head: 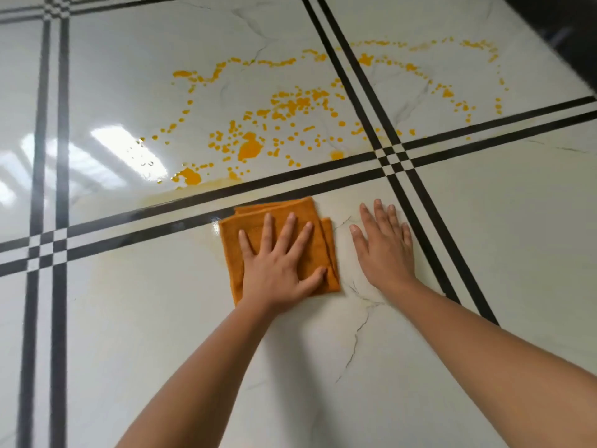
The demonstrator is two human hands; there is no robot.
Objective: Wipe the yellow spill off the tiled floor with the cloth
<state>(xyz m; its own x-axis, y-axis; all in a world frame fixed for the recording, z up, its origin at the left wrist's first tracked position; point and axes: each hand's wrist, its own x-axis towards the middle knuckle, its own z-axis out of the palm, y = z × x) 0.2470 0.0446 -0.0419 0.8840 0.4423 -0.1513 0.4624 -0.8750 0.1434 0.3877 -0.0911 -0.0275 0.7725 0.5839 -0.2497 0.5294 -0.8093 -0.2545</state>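
Note:
A folded orange cloth (240,236) lies flat on the white tiled floor (323,367), just below the black double tile line. My left hand (279,263) presses on it, palm down, fingers spread. My right hand (384,247) rests flat on the bare tile right of the cloth, fingers apart, holding nothing. The yellow spill (248,145) lies beyond the line as many drops and small puddles, spreading across two tiles toward the upper right. A faint yellow smear runs along the line's far edge at the left.
Black double stripes (392,160) cross the floor and meet in checkered joints. A dark wall or cabinet base (562,30) stands at the upper right corner. Bright window glare (129,150) reflects on the left tile.

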